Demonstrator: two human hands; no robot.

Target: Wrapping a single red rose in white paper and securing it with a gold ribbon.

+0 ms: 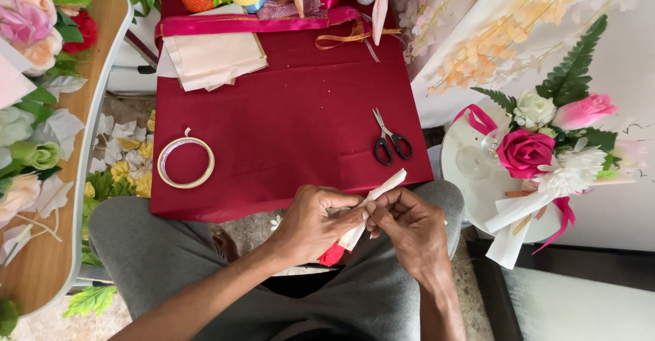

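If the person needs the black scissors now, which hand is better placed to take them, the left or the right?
The right hand, probably. The scissors lie on the red cloth almost straight ahead of it, nothing between. The left hand grips the cream paper roll and would have to cross over it.

My left hand (315,222) and right hand (408,229) meet above my lap, fingers curled and pinched together, forearms angling inward from below.

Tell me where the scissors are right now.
In the head view, the black-handled scissors lie on the red cloth near its right edge, just beyond the hands, with the tape ring far to their left.
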